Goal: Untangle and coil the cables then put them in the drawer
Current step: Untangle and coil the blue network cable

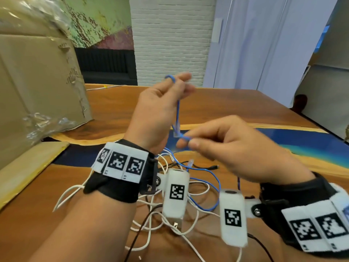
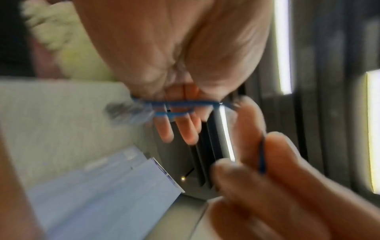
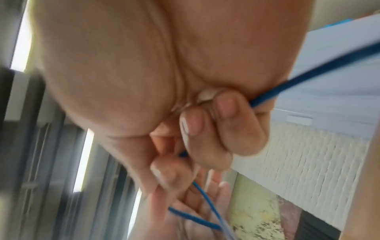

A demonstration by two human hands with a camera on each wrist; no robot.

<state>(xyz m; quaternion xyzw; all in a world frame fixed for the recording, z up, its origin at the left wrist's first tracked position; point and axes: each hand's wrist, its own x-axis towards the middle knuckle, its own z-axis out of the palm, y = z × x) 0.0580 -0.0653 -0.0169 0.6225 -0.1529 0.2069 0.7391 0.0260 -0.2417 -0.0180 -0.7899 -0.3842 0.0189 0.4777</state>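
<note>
Both wrists, banded with marker tags, fill the near edge of the head view, and under them the table (image 1: pixel 236 103) is seen spread with a tangle (image 1: pixel 175 210) of white, black and blue cables that has yet to be sorted. A large cardboard box (image 1: pixel 37 82) stands at the far left; no drawer is shown. Above the heap, the left hand (image 1: pixel 160 103) is raised with a blue cable (image 1: pixel 177 112) looped over its fingers and pinched there, the strand hanging straight down from it. Lower and nearer, the right hand (image 1: pixel 232 144) is closed in a narrow pinch on the same cable, just beside its clear plug (image 1: pixel 176 131). The step in hand is judged to be the freeing and first winding of the blue cable, early in the task. Next, the trailing length should be drawn clear of the white cables and laid in even turns round the left fingers, without slack being snagged.
</note>
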